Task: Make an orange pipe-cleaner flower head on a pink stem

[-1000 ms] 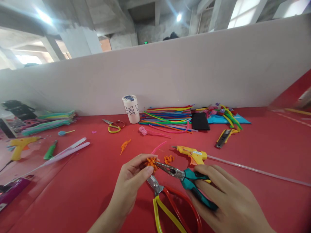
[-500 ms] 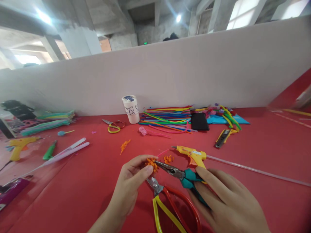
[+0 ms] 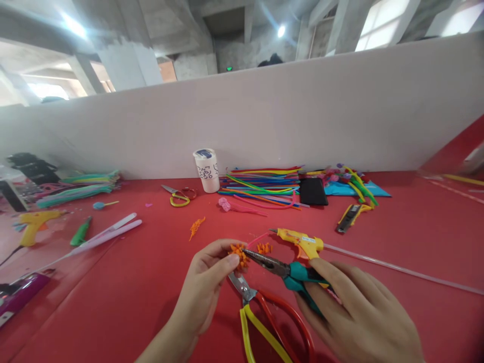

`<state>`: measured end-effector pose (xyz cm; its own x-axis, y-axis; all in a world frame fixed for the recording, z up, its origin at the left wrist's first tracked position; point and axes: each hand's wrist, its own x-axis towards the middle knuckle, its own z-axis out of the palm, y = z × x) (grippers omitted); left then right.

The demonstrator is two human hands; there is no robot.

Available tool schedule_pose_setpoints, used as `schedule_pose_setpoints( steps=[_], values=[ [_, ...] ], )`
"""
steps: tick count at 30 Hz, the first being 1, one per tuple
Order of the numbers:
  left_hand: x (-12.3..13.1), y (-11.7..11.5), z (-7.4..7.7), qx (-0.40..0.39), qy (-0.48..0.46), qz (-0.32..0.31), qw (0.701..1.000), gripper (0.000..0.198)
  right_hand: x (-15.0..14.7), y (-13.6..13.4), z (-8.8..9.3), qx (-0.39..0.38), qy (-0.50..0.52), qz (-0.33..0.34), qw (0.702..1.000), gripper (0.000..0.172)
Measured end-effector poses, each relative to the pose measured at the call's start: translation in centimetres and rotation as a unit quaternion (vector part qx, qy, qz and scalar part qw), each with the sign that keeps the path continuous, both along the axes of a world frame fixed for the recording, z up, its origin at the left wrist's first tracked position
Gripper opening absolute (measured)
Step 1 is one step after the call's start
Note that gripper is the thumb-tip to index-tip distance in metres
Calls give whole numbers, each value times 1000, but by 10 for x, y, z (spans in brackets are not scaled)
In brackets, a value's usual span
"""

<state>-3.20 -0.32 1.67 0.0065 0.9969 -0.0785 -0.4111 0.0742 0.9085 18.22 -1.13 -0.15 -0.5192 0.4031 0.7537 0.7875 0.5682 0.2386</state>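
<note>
Between the thumb and fingers of my left hand [image 3: 207,277] is a small bunch of orange fuzzy pieces [image 3: 239,256]. My right hand [image 3: 359,307] is wrapped round the teal handles of needle-nose pliers [image 3: 278,267], whose tips touch the bunch. Whether the jaws grip a piece, I cannot tell. Below them lie scissors [image 3: 247,297] with one red and one yellow handle. A second orange cluster [image 3: 263,248] rests just behind the pliers, and another orange sprig [image 3: 195,228] lies farther left.
A yellow glue gun [image 3: 302,242] with a long clear stick lies right of the pliers. Behind are coloured pipe cleaners [image 3: 260,184], a white cup [image 3: 207,171], a black flat object [image 3: 313,191], small scissors [image 3: 176,195] and a cutter [image 3: 348,218]. A white partition [image 3: 264,116] borders the red table.
The view has shifted slightly, so everything sits a little farther right. Both hands keep nearly the same pose, with the plier tips still at the orange bunch.
</note>
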Motion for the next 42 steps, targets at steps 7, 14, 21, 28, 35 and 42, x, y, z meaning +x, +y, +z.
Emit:
schedule_pose_setpoints(
  steps=[7, 14, 21, 28, 35, 42],
  values=[
    [-2, 2, -3, 20, -13, 16, 1000, 18, 3, 3, 1, -104, 108, 50, 987, 16],
    [1, 0, -1, 21, 1, -2, 1000, 16, 1, 4, 3, -176, 140, 75, 972, 12],
    [0, -1, -4, 18, 10, -8, 1000, 18, -1, 2, 3, -193, 140, 87, 967, 13],
    [1, 0, -3, 24, 15, -5, 1000, 17, -3, 3, 1, -185, 140, 85, 969, 17],
    [2, -1, -1, 14, 2, -2, 1000, 15, -3, 3, -3, -128, 97, 66, 985, 20],
    [1, -2, -2, 8, -11, -13, 1000, 13, 0, -2, -9, -32, -10, -2, 999, 29]
  ],
)
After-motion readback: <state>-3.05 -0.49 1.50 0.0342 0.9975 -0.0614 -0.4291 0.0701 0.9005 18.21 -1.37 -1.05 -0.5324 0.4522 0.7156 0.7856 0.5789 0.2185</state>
